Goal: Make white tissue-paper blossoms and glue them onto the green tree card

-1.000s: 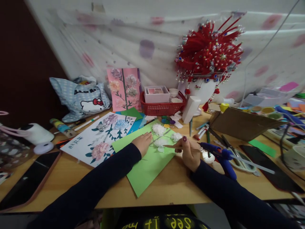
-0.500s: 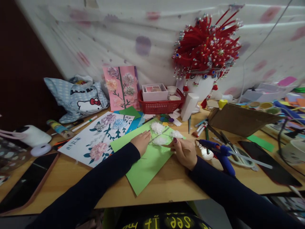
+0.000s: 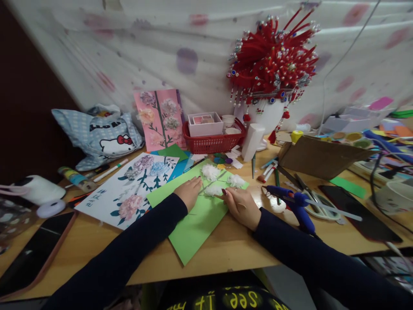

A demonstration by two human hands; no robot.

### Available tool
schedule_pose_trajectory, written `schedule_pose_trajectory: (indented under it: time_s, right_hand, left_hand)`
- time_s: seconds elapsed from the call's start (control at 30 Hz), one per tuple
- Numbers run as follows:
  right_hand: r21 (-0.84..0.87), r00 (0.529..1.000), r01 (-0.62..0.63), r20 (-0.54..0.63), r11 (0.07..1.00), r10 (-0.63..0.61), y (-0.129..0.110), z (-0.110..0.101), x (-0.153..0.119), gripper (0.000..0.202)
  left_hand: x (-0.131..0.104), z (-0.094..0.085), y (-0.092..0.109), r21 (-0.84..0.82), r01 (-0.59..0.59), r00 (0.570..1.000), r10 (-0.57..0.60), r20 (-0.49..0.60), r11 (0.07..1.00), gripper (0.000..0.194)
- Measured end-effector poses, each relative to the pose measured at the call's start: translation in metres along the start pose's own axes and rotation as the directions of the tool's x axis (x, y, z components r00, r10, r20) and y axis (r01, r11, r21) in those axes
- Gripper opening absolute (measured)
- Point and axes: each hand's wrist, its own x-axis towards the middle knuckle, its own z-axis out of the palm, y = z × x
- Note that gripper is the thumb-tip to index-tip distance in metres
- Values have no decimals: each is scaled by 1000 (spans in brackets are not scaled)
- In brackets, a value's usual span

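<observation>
My left hand (image 3: 188,193) lies flat on a light green sheet of paper (image 3: 189,241), its fingers stretched toward the white fluffy flowers. Three of these stand on the sheet: a far flower (image 3: 211,172), a near flower (image 3: 213,190) and a right flower (image 3: 236,180), with dark green stem lines between them. My right hand (image 3: 242,207) is closed round a thin brown pointed tool (image 3: 219,196), whose tip is at the near flower. The fingers hide most of that tool, so its exact kind is unclear.
Right of my right hand lies a blue glue gun (image 3: 290,198), with scissors (image 3: 309,193) and a phone (image 3: 358,211) beyond. A flower picture (image 3: 106,202) lies at left. Behind stand a red basket (image 3: 211,144), a white bottle (image 3: 253,142) and a red beaded headdress (image 3: 274,64).
The whole view has shifted slightly. My right hand has turned a little with the brown tool, which stays near the closest white flower. My left hand still rests on the paper.
</observation>
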Motion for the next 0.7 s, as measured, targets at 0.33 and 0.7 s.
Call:
schedule_pose_trajectory:
  time_s: [0.33,0.7]
  right_hand:
    - [304,962,-115,-203,946,182,10,-16,-12,54]
    - [329,900,-285,-233,901,369,20,-19,-17,59]
  left_hand:
    - [-1,-3,4,-15,25,1000,-25,-5,1000,49]
    - [-53,-134,-48,-250,331,820,-408,-401,910,23]
